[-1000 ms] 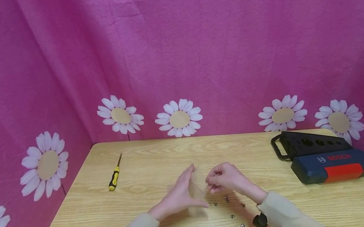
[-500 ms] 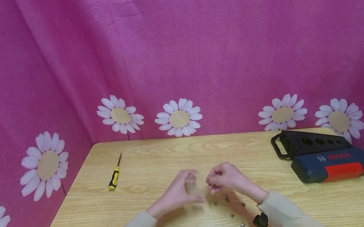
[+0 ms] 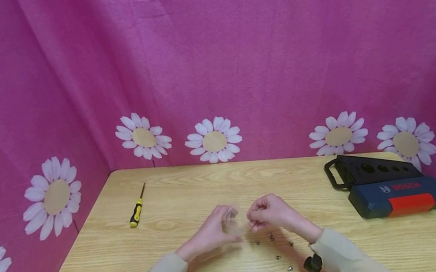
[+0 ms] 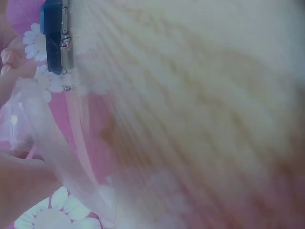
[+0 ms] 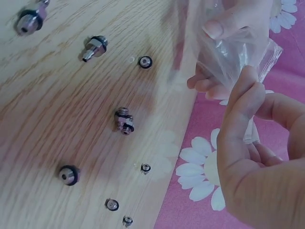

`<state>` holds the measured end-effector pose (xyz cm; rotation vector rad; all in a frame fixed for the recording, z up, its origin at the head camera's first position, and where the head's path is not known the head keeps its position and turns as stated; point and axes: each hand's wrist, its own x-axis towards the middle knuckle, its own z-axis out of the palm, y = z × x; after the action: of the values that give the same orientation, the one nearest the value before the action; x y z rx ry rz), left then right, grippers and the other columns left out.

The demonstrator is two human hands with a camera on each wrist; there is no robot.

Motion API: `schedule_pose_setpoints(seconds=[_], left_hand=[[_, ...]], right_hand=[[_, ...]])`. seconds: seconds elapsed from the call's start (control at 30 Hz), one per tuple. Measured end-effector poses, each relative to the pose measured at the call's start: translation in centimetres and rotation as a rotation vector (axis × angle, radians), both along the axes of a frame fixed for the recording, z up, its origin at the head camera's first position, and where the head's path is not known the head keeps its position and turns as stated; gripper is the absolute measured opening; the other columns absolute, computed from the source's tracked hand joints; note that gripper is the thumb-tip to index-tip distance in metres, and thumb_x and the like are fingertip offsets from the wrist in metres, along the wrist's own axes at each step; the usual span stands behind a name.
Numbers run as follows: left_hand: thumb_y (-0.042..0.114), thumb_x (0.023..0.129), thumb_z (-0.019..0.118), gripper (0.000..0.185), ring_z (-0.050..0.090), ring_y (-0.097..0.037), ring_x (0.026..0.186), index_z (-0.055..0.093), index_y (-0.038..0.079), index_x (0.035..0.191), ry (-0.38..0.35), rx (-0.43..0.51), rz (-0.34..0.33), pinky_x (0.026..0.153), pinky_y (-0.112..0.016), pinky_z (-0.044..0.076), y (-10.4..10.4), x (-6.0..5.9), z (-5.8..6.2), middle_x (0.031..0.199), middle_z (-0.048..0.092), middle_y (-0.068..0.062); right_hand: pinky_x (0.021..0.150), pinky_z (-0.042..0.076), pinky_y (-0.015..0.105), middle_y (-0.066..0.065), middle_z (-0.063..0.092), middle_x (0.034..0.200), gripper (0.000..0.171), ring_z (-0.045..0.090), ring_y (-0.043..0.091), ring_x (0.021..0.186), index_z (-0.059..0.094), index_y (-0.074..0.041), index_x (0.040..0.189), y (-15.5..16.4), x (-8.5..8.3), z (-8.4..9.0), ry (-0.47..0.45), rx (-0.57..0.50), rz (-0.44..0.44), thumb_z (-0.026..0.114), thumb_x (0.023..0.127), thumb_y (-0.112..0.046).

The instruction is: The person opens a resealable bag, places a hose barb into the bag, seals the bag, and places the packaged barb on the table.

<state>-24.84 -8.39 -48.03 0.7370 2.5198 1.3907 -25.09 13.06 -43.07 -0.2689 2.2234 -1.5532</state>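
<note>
A crinkled clear plastic bag [image 5: 224,55] hangs between the two hands over the table. The left hand [image 3: 210,232] holds it with thumb in front and fingers behind, as the right wrist view shows. Opposite, the right hand [image 3: 271,212] pinches the bag's edge between thumb and forefinger. In the left wrist view the bag [image 4: 21,112] runs as a pale, blurred band along the left. Several small metal fittings [image 5: 125,120] with black rings lie loose on the wood, nearest the right hand; in the head view these fittings [image 3: 290,269] are tiny.
A yellow-black screwdriver [image 3: 137,211] lies at the table's left. On the right sits a blue Bosch case [image 3: 372,204] with a red panel, beside a black holder [image 3: 349,170] with holes. Behind the wooden table [image 3: 190,179] hangs a magenta flowered cloth [image 3: 231,57].
The left hand's spread fingers have drawn in around the bag, and the fingertips have come lower. The bag looks more bunched up. The right hand stays nearly still; the fittings have not moved.
</note>
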Motion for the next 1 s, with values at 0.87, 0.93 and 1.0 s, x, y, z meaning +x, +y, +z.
schedule_pose_setpoints(seconds=[0.87,0.93,1.0], left_hand=[[0.007,0.079,0.081,0.033,0.064,-0.020,0.104,0.062,0.006,0.107,-0.130,0.123,0.016,0.090,-0.024,0.051,-0.2,-0.6,-0.4,0.112,0.069,-0.010],[0.004,0.078,0.081,0.033,0.066,-0.022,0.104,0.062,0.005,0.104,-0.135,0.132,0.013,0.088,-0.021,0.053,-0.2,-0.7,-0.5,0.112,0.069,-0.012],[0.001,0.077,0.082,0.033,0.067,-0.024,0.105,0.061,0.004,0.102,-0.138,0.140,0.011,0.086,-0.019,0.054,-0.2,-0.7,-0.7,0.112,0.069,-0.014]], right_hand=[[0.071,0.063,0.038,0.018,0.075,0.082,0.022,0.070,0.010,0.065,0.067,0.013,0.102,0.7,0.1,-0.2,0.078,0.059,0.007,0.063,0.094,-0.008],[0.072,0.063,0.038,0.017,0.074,0.082,0.022,0.071,0.012,0.067,0.067,0.012,0.100,1.1,-0.1,-0.1,0.112,0.080,0.008,0.064,0.093,-0.009],[0.073,0.063,0.039,0.015,0.074,0.082,0.022,0.072,0.015,0.070,0.067,0.011,0.099,1.8,-0.3,0.0,0.149,0.104,0.005,0.065,0.093,-0.011]])
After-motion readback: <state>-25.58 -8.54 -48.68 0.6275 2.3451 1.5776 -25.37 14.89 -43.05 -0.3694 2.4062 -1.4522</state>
